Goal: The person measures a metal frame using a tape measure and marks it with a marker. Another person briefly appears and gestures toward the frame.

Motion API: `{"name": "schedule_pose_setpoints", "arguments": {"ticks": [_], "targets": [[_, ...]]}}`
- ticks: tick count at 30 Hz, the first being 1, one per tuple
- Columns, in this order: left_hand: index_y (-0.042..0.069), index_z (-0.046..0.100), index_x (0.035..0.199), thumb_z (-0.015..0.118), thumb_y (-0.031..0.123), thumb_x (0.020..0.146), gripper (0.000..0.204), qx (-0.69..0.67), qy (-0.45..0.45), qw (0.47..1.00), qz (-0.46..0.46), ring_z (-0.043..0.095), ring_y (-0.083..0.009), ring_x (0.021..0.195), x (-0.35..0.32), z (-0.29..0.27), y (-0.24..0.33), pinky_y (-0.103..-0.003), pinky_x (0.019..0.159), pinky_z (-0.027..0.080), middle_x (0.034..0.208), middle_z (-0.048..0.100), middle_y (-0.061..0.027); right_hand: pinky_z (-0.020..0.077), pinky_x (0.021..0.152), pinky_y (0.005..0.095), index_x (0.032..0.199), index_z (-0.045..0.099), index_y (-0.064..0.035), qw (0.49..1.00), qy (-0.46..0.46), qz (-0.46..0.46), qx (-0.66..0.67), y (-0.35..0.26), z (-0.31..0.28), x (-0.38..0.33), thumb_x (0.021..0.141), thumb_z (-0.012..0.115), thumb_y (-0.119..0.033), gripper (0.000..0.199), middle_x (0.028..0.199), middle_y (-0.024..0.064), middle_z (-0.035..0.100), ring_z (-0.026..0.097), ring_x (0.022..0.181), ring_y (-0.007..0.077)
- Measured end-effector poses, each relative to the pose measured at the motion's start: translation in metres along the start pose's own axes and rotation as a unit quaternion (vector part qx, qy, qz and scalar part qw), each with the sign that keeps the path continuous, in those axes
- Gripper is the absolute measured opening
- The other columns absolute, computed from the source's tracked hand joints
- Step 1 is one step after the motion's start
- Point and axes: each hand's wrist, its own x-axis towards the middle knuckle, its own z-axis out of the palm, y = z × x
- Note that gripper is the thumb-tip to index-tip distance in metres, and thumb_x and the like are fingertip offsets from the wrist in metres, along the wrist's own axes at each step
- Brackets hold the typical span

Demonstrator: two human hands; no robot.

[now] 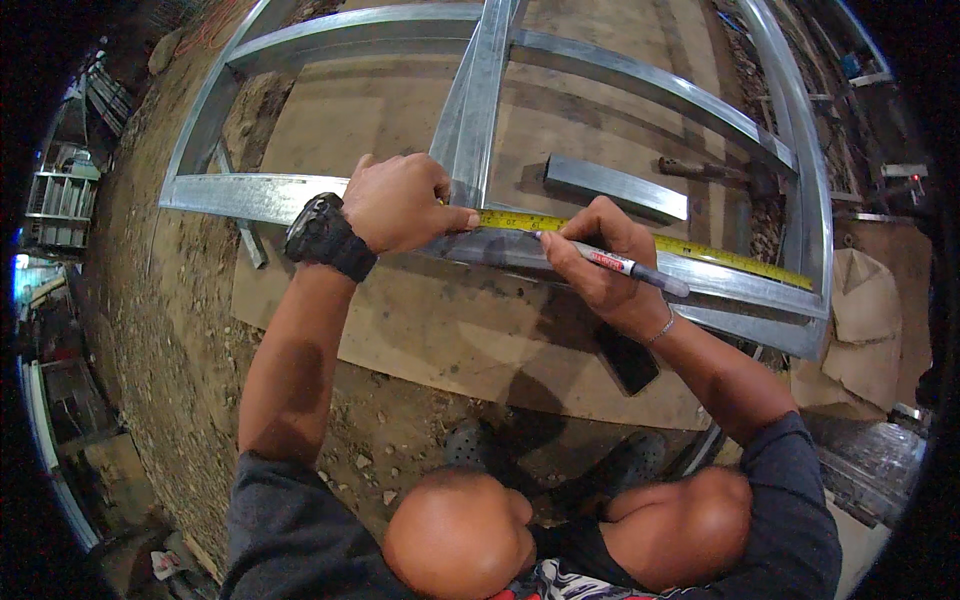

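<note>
A yellow tape measure [725, 259] lies stretched along the near rail of a silvery metal frame [250, 190], its blade reaching close to the right corner. My left hand [402, 200], with a black watch on its wrist, is closed over the tape at the middle of the rail, thumb pressing on the blade; the tape's case cannot be seen. In my right hand [605, 262] is a marker pen [662, 280] with a white barrel, gripped like a pencil. Its tip touches or nearly touches the rail by the tape's lower edge, just right of my left thumb.
Inside the frame lie a short square metal tube [615, 188] and a tool with a rusty handle [700, 169]. A flat black object [628, 358] rests on the brown sheet [420, 365] beneath. Crumpled brown paper [865, 310] is at the right; a ladder [62, 208] stands far left.
</note>
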Motion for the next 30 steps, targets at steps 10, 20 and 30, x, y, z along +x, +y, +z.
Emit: {"name": "schedule_pose_setpoints", "arguments": {"ticks": [10, 20, 30], "targets": [[0.007, 0.077, 0.080, 0.079, 0.061, 0.080, 0.054, 0.001, 0.004, 1.000, -0.002, 0.071, -0.0364, 0.082, 0.000, 0.001, 0.000, -0.051, 0.088, 0.047, 0.074, 0.071, -0.0140, 0.0483, 0.056, 0.0346, 0.082, 0.062, -0.0048, 1.000, -0.016, -0.021, -0.014, 0.002, 0.006, 0.001, 0.091, 0.081, -0.022, 0.027, 0.064, 0.0117, 0.061, 0.060, 0.057, 0.0179], [0.007, 0.077, 0.080, 0.080, 0.061, 0.079, 0.054, -0.002, 0.007, 1.000, -0.008, 0.071, -0.0352, 0.081, 0.000, 0.002, 0.001, -0.051, 0.088, 0.047, 0.074, 0.071, -0.0129, 0.0481, 0.054, 0.0352, 0.083, 0.062, -0.0038, 1.000, -0.023, -0.017, -0.008, 0.002, 0.010, 0.001, 0.092, 0.081, -0.023, 0.028, 0.067, 0.0136, 0.064, 0.060, 0.055, 0.0182], [0.009, 0.077, 0.078, 0.079, 0.061, 0.080, 0.053, 0.009, 0.003, 1.000, 0.001, 0.071, -0.0345, 0.079, 0.000, 0.002, 0.000, -0.051, 0.087, 0.047, 0.073, 0.070, -0.0126, 0.0482, 0.054, 0.0356, 0.083, 0.062, -0.0039, 0.999, -0.016, -0.028, -0.004, 0.004, 0.014, 0.002, 0.092, 0.082, -0.022, 0.028, 0.067, 0.0138, 0.063, 0.059, 0.055, 0.0188]]}}
